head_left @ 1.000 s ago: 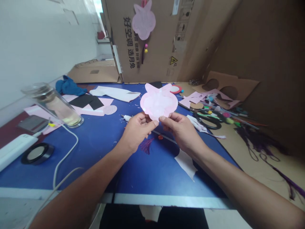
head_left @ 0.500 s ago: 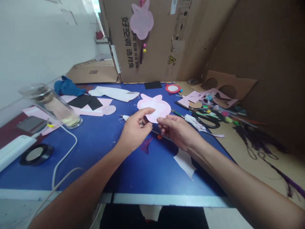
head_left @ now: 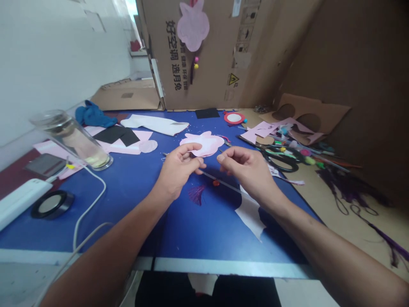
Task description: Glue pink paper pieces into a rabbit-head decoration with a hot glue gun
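My left hand (head_left: 180, 168) pinches the lower left edge of a pink flower-shaped paper cutout (head_left: 204, 143), held low over the blue table and tilted flatter. My right hand (head_left: 247, 168) is just right of the cutout, apart from it. Thumb and forefinger are pressed together there, with a small thin tip showing at them that I cannot make out. Below the hands lie a purple tassel (head_left: 196, 195), an orange bead (head_left: 216, 183) and a thin pale stick (head_left: 223, 183). A torn white paper piece (head_left: 251, 217) rests under my right forearm.
A glass of pale liquid (head_left: 75, 140), a roll of black tape (head_left: 53, 204) and a white power strip (head_left: 22, 200) are at left. Scissors (head_left: 283, 162), pink scraps (head_left: 262, 130) and dark purple tassels (head_left: 343, 192) lie at right. A similar pink cutout (head_left: 193, 27) hangs on the cardboard (head_left: 217, 72).
My right hand has let go of the cutout's lower edge and moved right, fingers pinched. The cutout has tipped flatter in my left hand. The whole view has shifted slightly.
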`<control>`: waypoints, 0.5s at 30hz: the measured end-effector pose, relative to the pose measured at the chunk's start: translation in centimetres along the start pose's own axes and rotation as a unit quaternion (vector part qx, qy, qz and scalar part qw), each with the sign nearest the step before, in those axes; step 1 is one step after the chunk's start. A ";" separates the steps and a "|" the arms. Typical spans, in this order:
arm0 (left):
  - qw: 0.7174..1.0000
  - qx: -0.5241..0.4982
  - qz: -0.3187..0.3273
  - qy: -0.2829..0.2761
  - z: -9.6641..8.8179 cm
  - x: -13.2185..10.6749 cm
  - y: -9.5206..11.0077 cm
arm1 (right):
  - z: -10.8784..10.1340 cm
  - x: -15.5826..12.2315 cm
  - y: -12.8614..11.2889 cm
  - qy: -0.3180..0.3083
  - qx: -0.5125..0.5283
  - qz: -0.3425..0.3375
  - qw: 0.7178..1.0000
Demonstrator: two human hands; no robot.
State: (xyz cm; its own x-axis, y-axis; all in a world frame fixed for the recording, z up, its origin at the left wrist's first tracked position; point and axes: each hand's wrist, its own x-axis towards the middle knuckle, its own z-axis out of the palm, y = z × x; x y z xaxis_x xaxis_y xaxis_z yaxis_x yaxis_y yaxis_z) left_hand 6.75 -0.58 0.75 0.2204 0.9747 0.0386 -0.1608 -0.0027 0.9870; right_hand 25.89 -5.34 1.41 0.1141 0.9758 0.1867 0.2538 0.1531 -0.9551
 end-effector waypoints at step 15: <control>1.000 -0.014 -0.002 0.017 -0.1 0.1 0.5 | -3.1 0.7 1.7 -0.190 -0.352 -0.065 0.914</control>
State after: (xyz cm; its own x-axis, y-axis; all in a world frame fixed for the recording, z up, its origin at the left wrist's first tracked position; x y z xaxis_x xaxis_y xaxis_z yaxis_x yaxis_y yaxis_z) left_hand 6.58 -0.46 1.24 0.1890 0.9815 0.0299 -0.1877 0.0062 0.9822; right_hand 29.36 -4.91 0.60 -0.2696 0.9606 0.0671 0.8114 0.2641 -0.5215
